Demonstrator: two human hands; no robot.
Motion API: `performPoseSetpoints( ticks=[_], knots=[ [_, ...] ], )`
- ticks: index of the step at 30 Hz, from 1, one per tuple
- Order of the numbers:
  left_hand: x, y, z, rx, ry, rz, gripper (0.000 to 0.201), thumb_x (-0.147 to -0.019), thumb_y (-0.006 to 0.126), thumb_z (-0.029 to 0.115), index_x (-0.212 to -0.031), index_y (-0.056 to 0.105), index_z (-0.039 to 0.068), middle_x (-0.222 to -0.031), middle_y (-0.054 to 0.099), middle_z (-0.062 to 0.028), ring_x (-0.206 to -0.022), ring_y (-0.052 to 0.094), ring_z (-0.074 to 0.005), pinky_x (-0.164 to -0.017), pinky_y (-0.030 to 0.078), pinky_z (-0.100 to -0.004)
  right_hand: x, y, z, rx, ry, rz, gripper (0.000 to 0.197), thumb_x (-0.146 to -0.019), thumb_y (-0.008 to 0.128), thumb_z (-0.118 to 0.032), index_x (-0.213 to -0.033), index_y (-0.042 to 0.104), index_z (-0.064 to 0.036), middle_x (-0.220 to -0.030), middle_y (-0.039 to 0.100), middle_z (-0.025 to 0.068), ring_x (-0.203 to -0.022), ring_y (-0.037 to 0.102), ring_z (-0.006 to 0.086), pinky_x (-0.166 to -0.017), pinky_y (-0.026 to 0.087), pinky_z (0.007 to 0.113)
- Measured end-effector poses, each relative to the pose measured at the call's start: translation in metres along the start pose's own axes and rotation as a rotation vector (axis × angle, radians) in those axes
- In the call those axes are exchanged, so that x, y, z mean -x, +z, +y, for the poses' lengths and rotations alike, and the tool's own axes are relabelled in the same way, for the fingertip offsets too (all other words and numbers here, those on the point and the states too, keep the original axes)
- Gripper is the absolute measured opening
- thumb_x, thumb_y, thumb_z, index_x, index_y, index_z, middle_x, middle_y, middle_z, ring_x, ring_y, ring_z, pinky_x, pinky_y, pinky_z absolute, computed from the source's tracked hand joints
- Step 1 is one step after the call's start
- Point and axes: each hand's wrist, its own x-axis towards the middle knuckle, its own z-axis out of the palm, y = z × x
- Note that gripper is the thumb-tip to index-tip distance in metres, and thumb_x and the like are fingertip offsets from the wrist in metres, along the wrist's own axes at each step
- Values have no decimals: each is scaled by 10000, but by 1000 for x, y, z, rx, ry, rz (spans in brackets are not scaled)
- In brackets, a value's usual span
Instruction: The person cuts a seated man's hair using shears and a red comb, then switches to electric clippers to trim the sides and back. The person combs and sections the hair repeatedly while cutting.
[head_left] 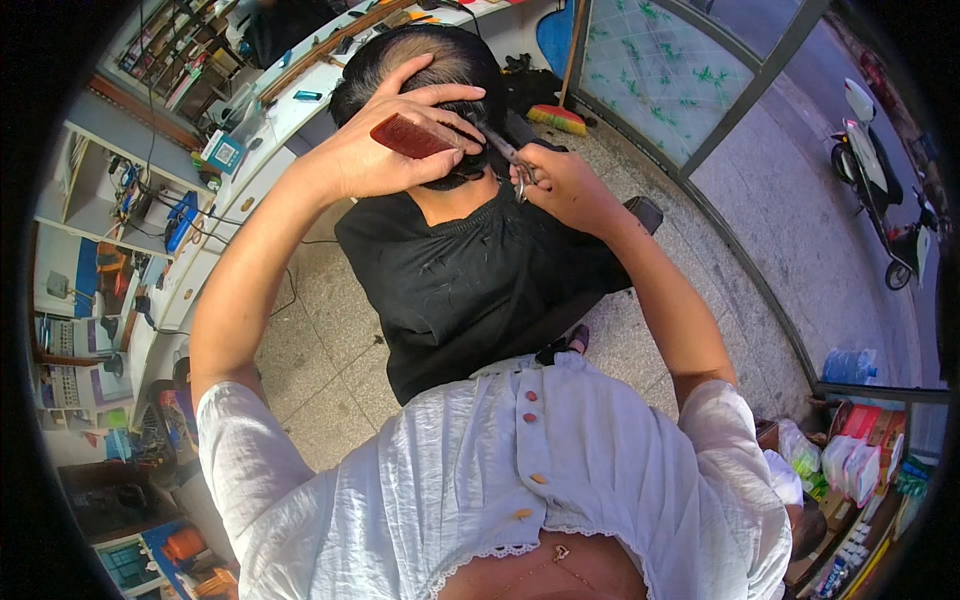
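A seated person's head of short dark hair (455, 55) is in front of me, and a black cape (450, 270) covers the shoulders with loose hair clippings on it. My left hand (390, 140) rests on the back of the head, fingers spread over the hair. A reddish-brown comb (408, 136) is held in it, near the thumb. My right hand (570, 185) grips a pair of metal scissors (522, 172) by the handles. Their blades point into the hair at the right side of the head, and the tips are hidden there.
A white counter (205, 270) with drawers, cords and small items curves along the left. A broom (556, 119) stands by the glass door (660, 75) at the far right. Outside is a parked scooter (880, 180). Bags (850, 465) lie at the lower right.
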Motion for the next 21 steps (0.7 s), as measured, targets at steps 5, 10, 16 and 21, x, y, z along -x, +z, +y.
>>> performPoseSetpoints(
  ticks=[5, 10, 16, 21],
  knots=[
    [3, 20, 30, -128, 130, 250, 233, -853, 607, 154, -1027, 706, 35, -1073, 653, -75, -1219, 497, -287, -1057, 311, -482, 13, 14, 14, -387, -240, 144, 260, -848, 602, -32, -1094, 520, -24, -1049, 602, 81, -960, 592, 140, -844, 469, 297],
    [39, 68, 57, 1043, -671, 366, 252, -966, 552, 188, -1065, 672, -9, -832, 641, -51, -714, 585, -93, -630, 466, -235, 22, 30, -19, -532, -149, -124, 265, -975, 516, -109, -1190, 566, 37, -1067, 637, 101, -961, 623, 142, -838, 491, 282],
    [84, 71, 46, 807, -749, 125, 249, -956, 547, 115, -1134, 648, -29, -890, 661, -45, -823, 603, -100, -774, 488, -250, -7, 19, 8, -380, -123, -75, 198, -909, 534, -37, -1072, 632, 18, -810, 633, 48, -775, 598, 107, -741, 471, 257],
    [107, 42, 7, 436, -667, 508, 283, -800, 505, -85, -916, 730, 43, -1049, 649, -103, -963, 596, -145, -838, 468, -271, -17, 16, 39, -518, -64, -44, 209, -962, 526, -135, -1069, 648, -3, -843, 654, 48, -776, 602, 116, -741, 469, 272]
  ],
)
